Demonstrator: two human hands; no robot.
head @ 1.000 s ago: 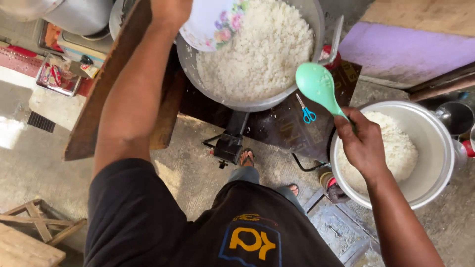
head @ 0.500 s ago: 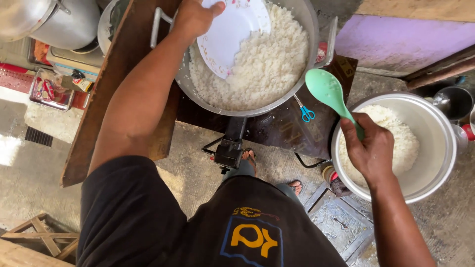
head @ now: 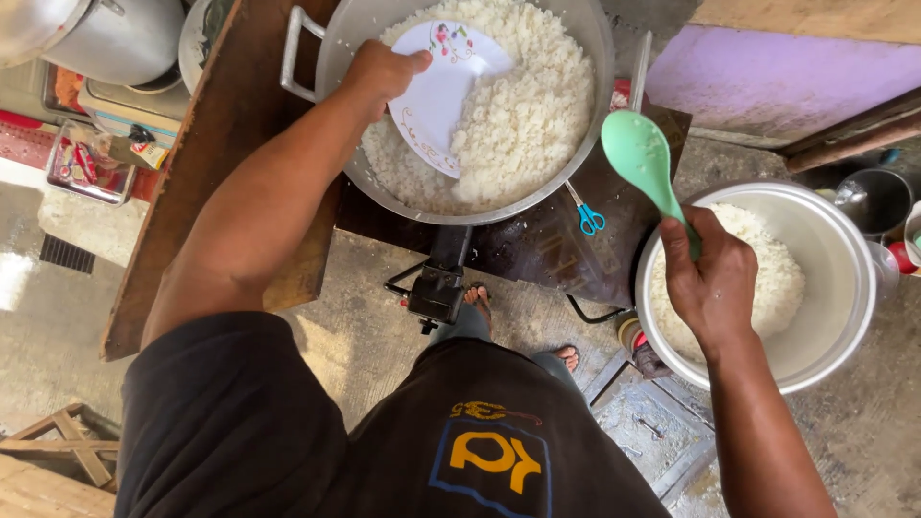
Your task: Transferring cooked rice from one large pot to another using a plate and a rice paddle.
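Left hand (head: 384, 72) grips white plate (head: 443, 91), now dipped into rice pot (head: 317, 67) at 12 o'clock. Right hand (head: 712, 280) clenches green paddle (head: 641, 153), unchanged.

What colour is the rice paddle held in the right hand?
Mint green, clearest in the head view: the rice paddle in the right hand.

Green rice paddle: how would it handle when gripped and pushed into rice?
The green rice paddle looks like thin moulded plastic, so probably light and fairly stiff. Its smooth handle in the right hand may be slippery. Grains in the white pot would likely cling.
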